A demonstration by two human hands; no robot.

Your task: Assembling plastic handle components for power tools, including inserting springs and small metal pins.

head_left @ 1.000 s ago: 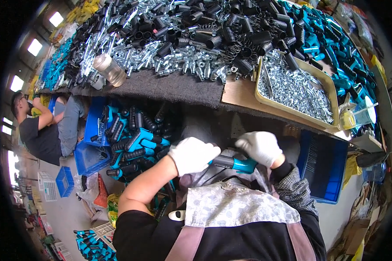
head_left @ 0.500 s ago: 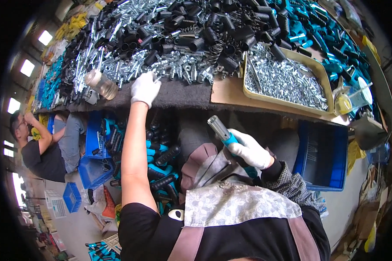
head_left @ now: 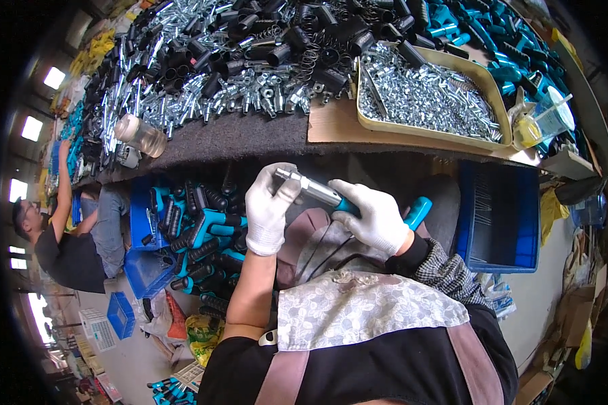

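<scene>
Teal tool [head_left: 346, 206]: one piece, held above the lap, its bright metal tube [head_left: 323, 194] pointing left and away from the wearer.
Metal fitting [head_left: 290, 177]: one small silver part at the tube's front end, roughly in line with it; how deep it sits, I cannot tell from here.
Right hand [head_left: 373, 214]: white glove, grip wrapped around the teal body; a teal end sticks out beyond the palm.
Left hand [head_left: 266, 210]: white glove, grip pinched on the fitting between thumb and fingers.
Step in hand: by my judgement, joining fitting to tube.
Next move calls for: I would say, a steady right hand and the left keeping the fitting on the tube's axis while it is pressed or turned home.
Lap: pale patterned apron [head_left: 375, 307], below the hands.
Pile at left: black-and-teal tools [head_left: 213, 226], heaped beside the wearer's legs.
Crate at right: blue, deep-walled [head_left: 510, 226], beside the knee.
Table [head_left: 230, 138]: dark cloth edge, just beyond the hands.
Stock on table: loose silver fittings [head_left: 267, 98] near the edge, black sleeves [head_left: 277, 54] behind, teal parts [head_left: 520, 50] at far right.
Tray: yellow rim [head_left: 432, 135], full of small metal pieces.
Bottle [head_left: 142, 136]: clear, lying tilted near the table edge.
Co-worker [head_left: 67, 250]: one, seated at far left, an arm raised toward the table.
</scene>
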